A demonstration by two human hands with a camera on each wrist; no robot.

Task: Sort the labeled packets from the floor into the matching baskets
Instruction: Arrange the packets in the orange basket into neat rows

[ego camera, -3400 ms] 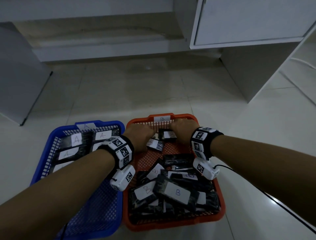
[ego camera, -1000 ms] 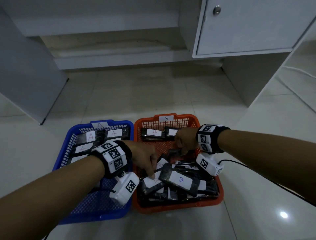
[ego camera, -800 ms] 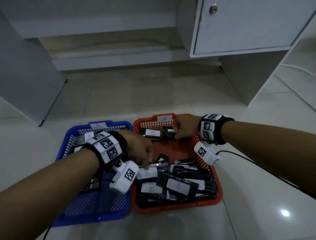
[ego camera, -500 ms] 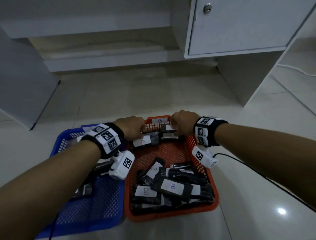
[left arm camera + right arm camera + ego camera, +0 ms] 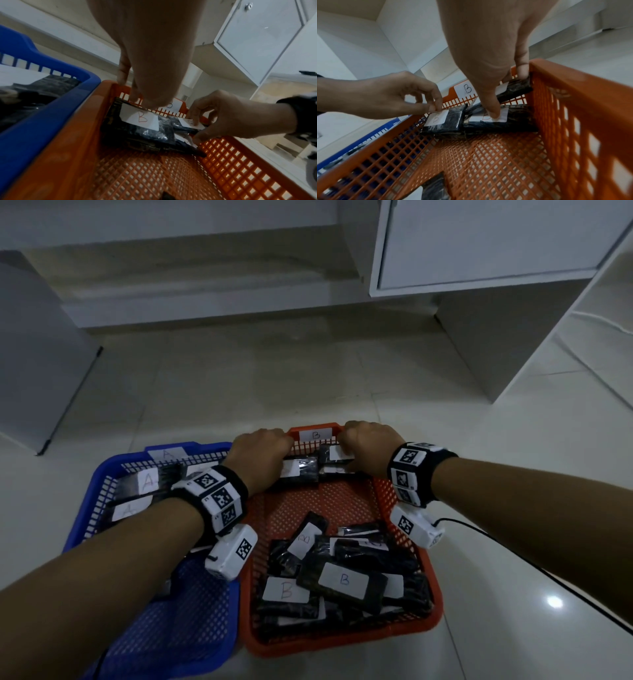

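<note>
Black B-labeled packets (image 5: 342, 580) flat inside orange basket (image 5: 428, 619)

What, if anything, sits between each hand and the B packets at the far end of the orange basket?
Nothing visible. The left hand already touches the top edge of its B packet, and the right hand is on the neighbouring B packets by the orange basket far wall.

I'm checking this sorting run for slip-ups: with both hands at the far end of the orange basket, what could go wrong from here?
The packet pinched by the right hand leans against the far wall of the orange basket and could topple onto the flat ones. Fingers of the left hand sit on a paper B label, which might peel or crease. The loose pile at the near end looks likely to slide.
</note>
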